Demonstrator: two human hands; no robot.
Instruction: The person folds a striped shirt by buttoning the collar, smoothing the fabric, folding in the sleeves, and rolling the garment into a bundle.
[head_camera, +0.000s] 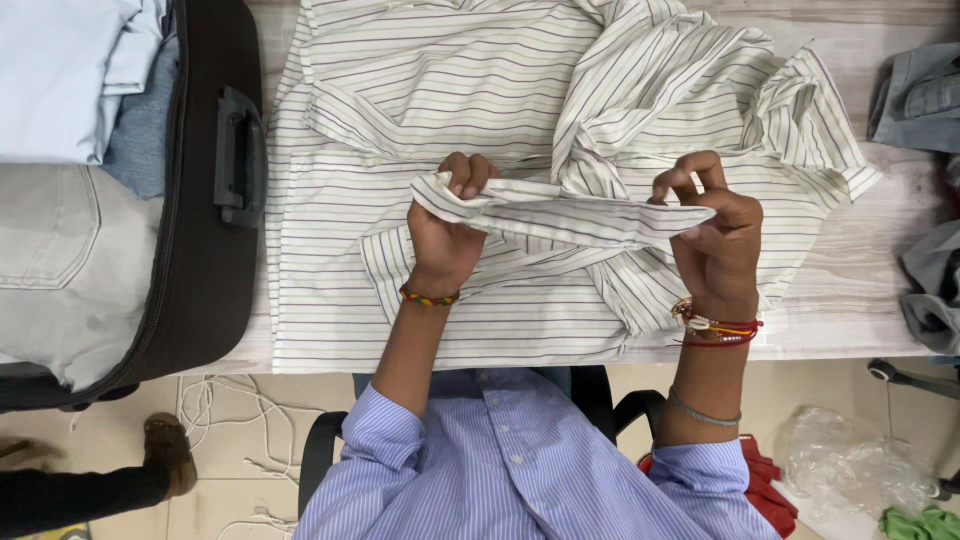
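Lying at the far left, an open dark suitcase (205, 250) holds folded pale garments (60, 80), its rim just beside the white striped shirt (400, 90) spread across the wooden surface (860, 290). Near the middle, the left hand (445, 225) is curled tight, fingers pressed together over one end of a shirt sleeve (570, 220) lifted off the body of the shirt. That sleeve runs as a taut band to the right hand (715, 235), which pinches the other end between thumb and fingertips, the remaining fingers loosely raised. Beyond it the shirt's right side is bunched and rumpled (700, 90), and grey clothes (920, 95) sit at the surface's edge. The lighter right pinch looks the likelier to slip, which would drop the sleeve crooked; the bunched cloth beside it could also drag the shirt askew.
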